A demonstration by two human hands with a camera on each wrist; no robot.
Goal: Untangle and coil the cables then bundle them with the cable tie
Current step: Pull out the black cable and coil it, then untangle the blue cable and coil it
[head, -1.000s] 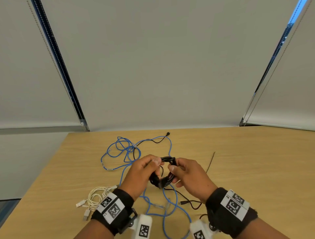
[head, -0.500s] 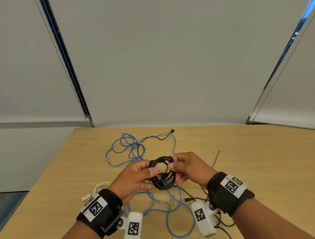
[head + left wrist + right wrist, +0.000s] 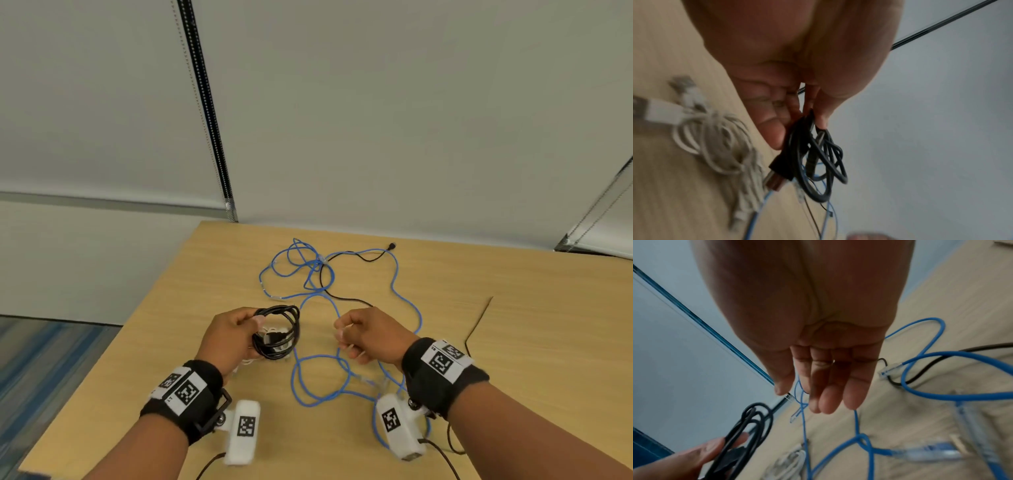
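L hand pinches the coiled black cable btwn thumb and fingers, holding it up off the surface; the coil hangs from the fingertips w/ its USB plug dangling at the low end. R hand is apart from the L, nothing in it: head view shows fingers loosely curled, wrist view shows them nearly straight and relaxed, thumb out to the side. The two hands sit side by side above the near-middle of the surface, gap btwn them.

White cable lies coiled on the surface just under/beside the L hand, its flat white plug at the left; in the head view it's mostly hidden behind hand and black coil. Blue cable is uncoiled, sprawled in loose loops from the far-middle of the surface down to the near edge, passing under the R hand; a clear connector shows near the R fingers. A thin black cable runs through the far blue loops, its plug end at far-middle. Cable tie, thin dark strip, lies on the surface to the right, well apart from the hands.

Grey blinds behind the far edge. Both wrists wear black bands w/ marker tags.
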